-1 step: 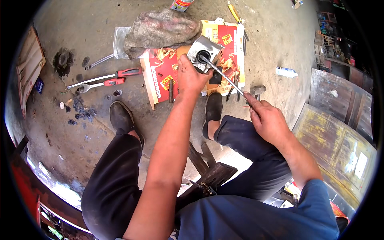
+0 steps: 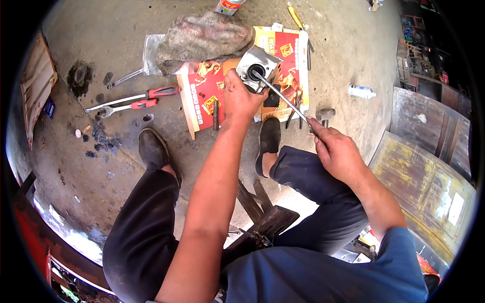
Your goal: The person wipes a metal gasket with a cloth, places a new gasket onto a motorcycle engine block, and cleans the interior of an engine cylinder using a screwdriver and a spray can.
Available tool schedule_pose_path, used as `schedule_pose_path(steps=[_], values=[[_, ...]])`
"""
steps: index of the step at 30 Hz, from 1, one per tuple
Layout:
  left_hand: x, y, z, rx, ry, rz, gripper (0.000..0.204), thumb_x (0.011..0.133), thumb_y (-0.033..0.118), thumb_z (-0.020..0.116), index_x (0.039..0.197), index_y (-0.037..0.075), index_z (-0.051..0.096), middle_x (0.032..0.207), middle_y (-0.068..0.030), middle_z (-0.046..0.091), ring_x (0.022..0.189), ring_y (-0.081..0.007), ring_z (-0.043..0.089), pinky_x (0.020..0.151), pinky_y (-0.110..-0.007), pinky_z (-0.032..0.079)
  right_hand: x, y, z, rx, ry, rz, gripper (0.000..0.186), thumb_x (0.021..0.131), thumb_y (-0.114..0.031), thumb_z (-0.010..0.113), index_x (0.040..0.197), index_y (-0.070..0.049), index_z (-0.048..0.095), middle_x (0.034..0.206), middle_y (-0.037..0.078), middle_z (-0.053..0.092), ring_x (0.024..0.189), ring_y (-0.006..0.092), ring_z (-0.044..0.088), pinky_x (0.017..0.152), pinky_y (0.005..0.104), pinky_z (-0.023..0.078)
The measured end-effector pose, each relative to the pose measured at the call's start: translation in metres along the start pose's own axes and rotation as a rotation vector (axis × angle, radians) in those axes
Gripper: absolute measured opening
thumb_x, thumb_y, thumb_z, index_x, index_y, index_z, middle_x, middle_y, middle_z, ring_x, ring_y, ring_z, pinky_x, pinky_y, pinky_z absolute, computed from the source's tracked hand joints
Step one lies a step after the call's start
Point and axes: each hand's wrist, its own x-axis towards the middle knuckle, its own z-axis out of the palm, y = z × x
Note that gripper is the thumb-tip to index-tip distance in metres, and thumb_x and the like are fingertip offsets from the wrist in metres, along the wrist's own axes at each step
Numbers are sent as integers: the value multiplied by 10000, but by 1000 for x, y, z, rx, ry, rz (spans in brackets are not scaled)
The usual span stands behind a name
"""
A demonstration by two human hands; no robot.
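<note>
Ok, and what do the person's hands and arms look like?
The left hand and right hand are bare, without gloves, and no watch shows at either wrist. The right arm has a short blue sleeve; the left arm looks bare nearly to the picture's lower edge.

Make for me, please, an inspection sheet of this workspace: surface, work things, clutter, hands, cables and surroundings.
Surface: floor with dark stains; printed cardboard lies on it.
Work things: metal part over the cardboard; long metal rod with its far end at the part's round opening, depth cannot be told.
Clutter: gray cloth, two red-handled tools, hammer, white bottle.
Hands: left hand holds the metal part; right hand grips the rod's near end.
Cables: nothing seen near the hands.
Surroundings: worn panels at right; dark far corner unclear.
</note>
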Motion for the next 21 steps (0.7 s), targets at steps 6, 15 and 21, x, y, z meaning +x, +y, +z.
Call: schedule_pose_path(steps=[6,15,21], values=[[2,-2,0,-7,3,34,785,632,274,940,1140,-24,421,1118,-251,587,1082,-418,596,937,-474,497,8,27,9,95,-7,-75,582,926,-55,591,1496,-137,507,874,191,640,816,396,664,762,470,549],[7,-6,-7,-57,-27,10,790,643,282,934,1161,-8,412,1179,-251,579,1104,-420,609,931,-477,507,20,45,16,207,-5,-113,574,944,-63,593,1504,-157,508,860,180,649,837,377,662,788,446,539],[1,-7,3,-5,31,50,805,625,277,937,1163,-9,409,1135,-229,574,1104,-404,583,926,-473,498,14,36,3,164,-80,24,569,954,-93,593,1509,-185,507,861,185,643,864,379,666,792,439,534]])
